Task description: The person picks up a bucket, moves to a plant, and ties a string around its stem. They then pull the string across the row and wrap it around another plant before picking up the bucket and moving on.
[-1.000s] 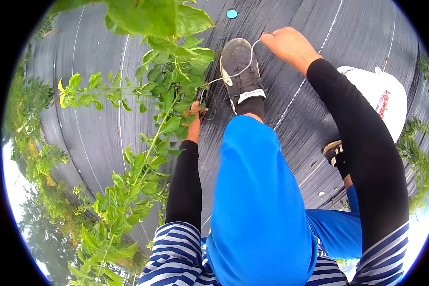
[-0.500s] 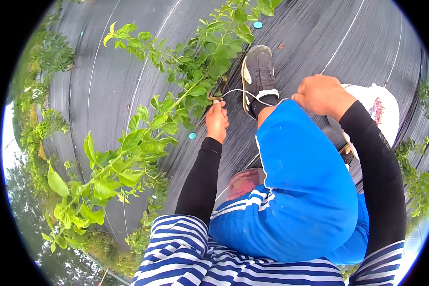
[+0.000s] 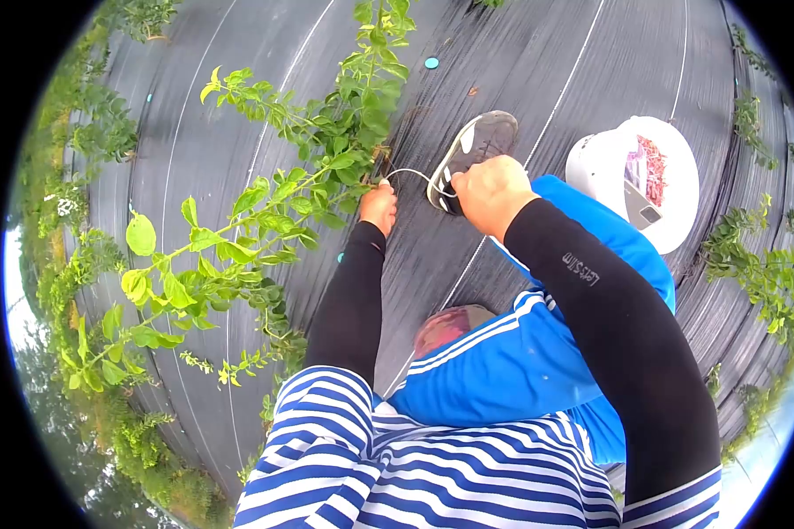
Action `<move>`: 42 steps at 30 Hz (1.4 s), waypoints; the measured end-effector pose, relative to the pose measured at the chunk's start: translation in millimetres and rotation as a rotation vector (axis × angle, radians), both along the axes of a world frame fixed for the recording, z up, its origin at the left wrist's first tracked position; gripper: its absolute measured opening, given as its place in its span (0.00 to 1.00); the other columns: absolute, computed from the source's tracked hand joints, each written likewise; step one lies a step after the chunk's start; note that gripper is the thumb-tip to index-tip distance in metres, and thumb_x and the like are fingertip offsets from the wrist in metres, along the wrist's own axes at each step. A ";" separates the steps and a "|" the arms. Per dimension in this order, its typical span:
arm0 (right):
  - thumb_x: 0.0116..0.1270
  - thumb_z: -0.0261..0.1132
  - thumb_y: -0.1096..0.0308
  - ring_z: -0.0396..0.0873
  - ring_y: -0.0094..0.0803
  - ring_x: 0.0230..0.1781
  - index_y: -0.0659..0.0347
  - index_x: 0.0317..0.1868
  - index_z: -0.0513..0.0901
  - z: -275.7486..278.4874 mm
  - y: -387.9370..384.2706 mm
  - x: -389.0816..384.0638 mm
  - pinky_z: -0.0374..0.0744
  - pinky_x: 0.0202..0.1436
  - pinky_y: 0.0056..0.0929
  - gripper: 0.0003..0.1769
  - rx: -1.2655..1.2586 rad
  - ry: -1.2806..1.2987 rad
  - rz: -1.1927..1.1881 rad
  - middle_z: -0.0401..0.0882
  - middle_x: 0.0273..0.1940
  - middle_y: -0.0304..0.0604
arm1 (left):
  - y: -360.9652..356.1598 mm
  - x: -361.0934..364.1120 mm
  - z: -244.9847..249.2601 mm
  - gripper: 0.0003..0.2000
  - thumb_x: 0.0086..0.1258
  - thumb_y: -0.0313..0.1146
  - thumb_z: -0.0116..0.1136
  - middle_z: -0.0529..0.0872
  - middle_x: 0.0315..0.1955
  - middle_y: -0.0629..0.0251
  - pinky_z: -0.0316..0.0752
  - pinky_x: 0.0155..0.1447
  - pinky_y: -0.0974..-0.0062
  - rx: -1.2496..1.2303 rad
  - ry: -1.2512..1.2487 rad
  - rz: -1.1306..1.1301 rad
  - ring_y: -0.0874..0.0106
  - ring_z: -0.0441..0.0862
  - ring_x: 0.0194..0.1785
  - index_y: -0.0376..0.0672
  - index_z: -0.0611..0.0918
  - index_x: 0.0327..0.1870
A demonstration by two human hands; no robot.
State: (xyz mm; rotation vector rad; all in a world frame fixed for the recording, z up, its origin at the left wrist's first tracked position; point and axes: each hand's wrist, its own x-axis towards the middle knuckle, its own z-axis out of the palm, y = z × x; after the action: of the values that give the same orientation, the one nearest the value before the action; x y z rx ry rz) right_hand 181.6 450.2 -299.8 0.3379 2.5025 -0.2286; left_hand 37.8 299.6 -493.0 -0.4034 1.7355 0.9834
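A thin white cord (image 3: 408, 170) arcs from the base of a leafy green plant (image 3: 353, 132) across to my right hand. My left hand (image 3: 378, 208) pinches at the cord's plant end, low against the stem; leaves and fingers partly hide the grip. My right hand (image 3: 494, 196) is closed in a fist around the other end, in front of my dark shoe (image 3: 487, 139). The cord is slack and curved between the two hands.
Black ground sheeting (image 3: 476, 79) with pale lines covers the ground. To the right stands a white bucket (image 3: 591, 167) with a white bag, red bits and a phone (image 3: 641, 207). A reddish round thing (image 3: 445, 331) lies by my leg. More plants (image 3: 759, 278) grow at the right.
My right hand has moved left, closer to my left hand, and the cord's span has shortened. The view has shifted, bringing more of the bucket into sight.
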 end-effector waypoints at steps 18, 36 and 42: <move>0.61 0.57 0.68 0.85 0.37 0.40 0.56 0.40 0.86 46.4 -96.7 51.0 0.80 0.37 0.35 0.12 -0.264 -0.106 -0.205 0.86 0.38 0.42 | -27.7 -14.7 -15.9 0.23 0.64 0.59 0.56 0.63 0.12 0.77 0.47 0.16 0.80 0.002 0.086 -0.188 0.81 0.54 0.11 0.47 0.72 0.23; 0.55 0.58 0.71 0.81 0.46 0.29 0.58 0.32 0.82 194.4 -92.2 148.1 0.78 0.33 0.42 0.07 -0.182 0.284 -0.431 0.81 0.25 0.49 | -135.2 77.8 82.1 0.16 0.73 0.51 0.46 0.63 0.16 0.81 0.48 0.19 0.85 0.251 -0.294 -0.078 0.85 0.55 0.16 0.48 0.76 0.37; 0.59 0.49 0.79 0.76 0.26 0.29 0.71 0.39 0.80 287.5 -69.1 244.1 0.75 0.35 0.28 0.13 -0.348 0.774 -0.926 0.81 0.28 0.42 | -107.3 75.0 176.1 0.17 0.74 0.50 0.46 0.64 0.15 0.77 0.49 0.17 0.85 0.479 -0.103 -0.148 0.84 0.56 0.14 0.43 0.75 0.37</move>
State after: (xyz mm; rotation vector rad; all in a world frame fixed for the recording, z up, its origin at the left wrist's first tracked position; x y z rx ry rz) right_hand 425.7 381.1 -12.3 1.4645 2.7221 -1.3529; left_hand 112.7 192.3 -316.9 -0.0147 1.3596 1.2042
